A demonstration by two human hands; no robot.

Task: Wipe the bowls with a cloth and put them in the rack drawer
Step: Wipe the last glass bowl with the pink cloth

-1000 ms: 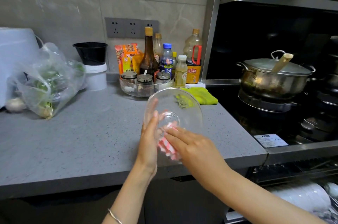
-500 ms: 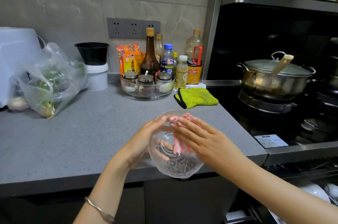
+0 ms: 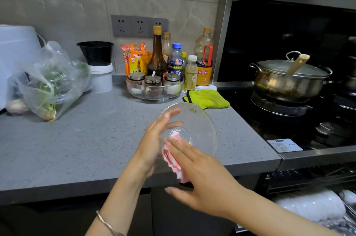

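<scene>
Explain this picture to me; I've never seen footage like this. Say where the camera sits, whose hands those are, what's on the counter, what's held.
No machine here: a person wears one wide-angle camera on the head, looking down at their own hands. The left hand props a clear glass bowl up on its side above the grey counter; the right hand presses a pink cloth against it with flat fingers, wiping. On the counter lie a bag of greens, a tray of spice jars, bottles and a green cloth. A lidded pot sits on the stove at right; white dishes show below it.
</scene>
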